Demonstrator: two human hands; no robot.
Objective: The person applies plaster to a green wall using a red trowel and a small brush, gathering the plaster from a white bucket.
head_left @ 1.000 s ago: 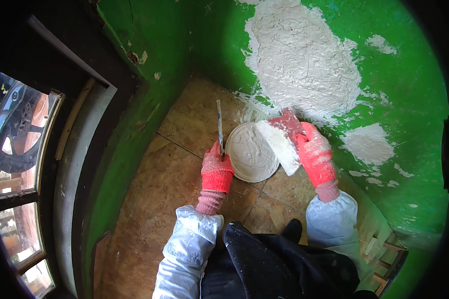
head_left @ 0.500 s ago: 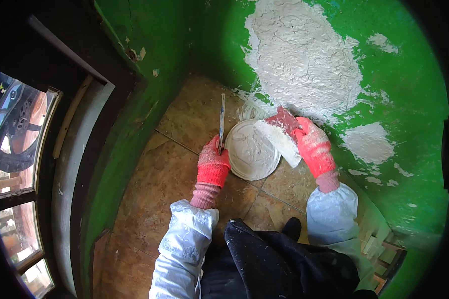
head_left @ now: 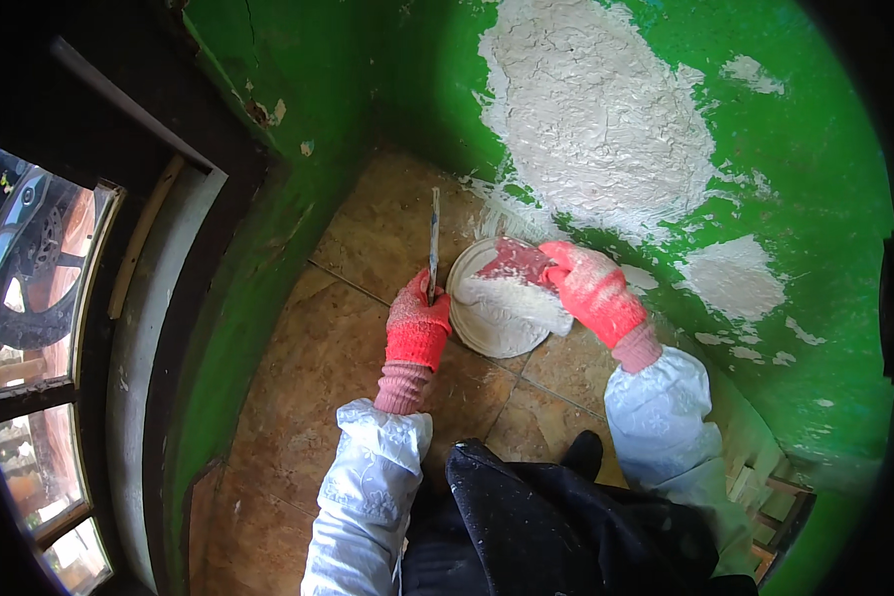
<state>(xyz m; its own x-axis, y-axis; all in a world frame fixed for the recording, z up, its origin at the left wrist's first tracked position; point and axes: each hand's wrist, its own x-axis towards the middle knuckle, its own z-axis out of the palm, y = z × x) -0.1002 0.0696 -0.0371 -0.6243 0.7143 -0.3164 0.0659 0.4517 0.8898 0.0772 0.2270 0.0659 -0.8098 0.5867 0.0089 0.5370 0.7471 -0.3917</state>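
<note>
Two at once: clamping right fingers (head_left: 558,264) on red, paste-smeared spreader (head_left: 515,261) over round container (head_left: 467,336); clamping left fingers (head_left: 410,292) on narrow blade (head_left: 434,230) just beside container; working above tiled floor (head_left: 333,368), near green wall (head_left: 815,179) with white patches (head_left: 601,119).

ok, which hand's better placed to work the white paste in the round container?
Right, I'd say: the right hand grips a wide red spreader lying across the round container, over the white paste. The left hand is left of it, its narrow tool pointing past the paste.
</note>
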